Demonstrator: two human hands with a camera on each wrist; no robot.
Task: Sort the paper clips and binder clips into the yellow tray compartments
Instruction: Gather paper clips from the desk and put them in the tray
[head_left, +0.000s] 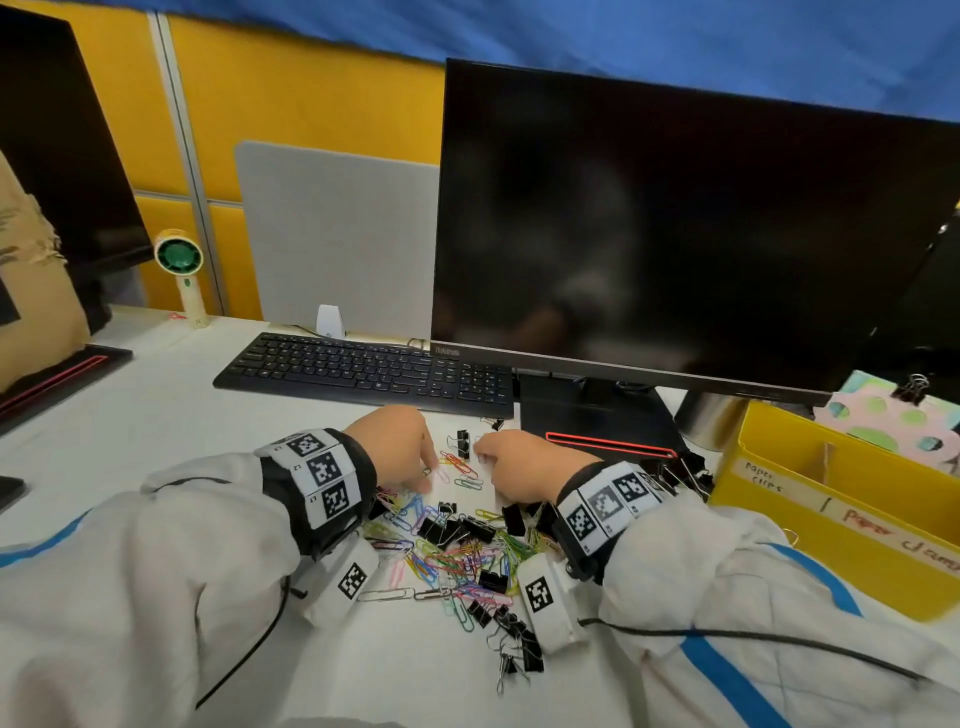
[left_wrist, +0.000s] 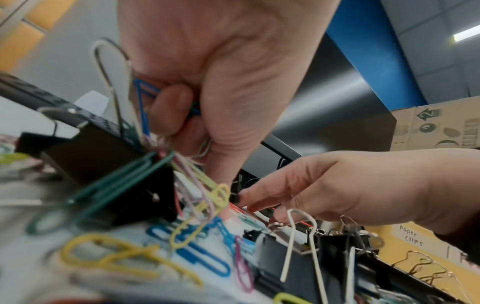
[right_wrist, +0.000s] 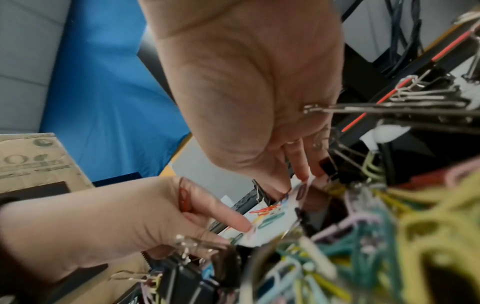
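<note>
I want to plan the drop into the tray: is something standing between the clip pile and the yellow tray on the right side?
Nothing tall blocks it. The yellow tray sits right of the pile with its top open. Only the right hand with its sleeve and a bunch of binder clips by the tray's near corner lie between them.

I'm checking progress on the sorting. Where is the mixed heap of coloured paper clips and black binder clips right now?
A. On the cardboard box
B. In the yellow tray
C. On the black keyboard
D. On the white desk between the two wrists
D: the heap of coloured paper clips and black binder clips lies on the white desk, between the wrists, outside the yellow tray.
</note>
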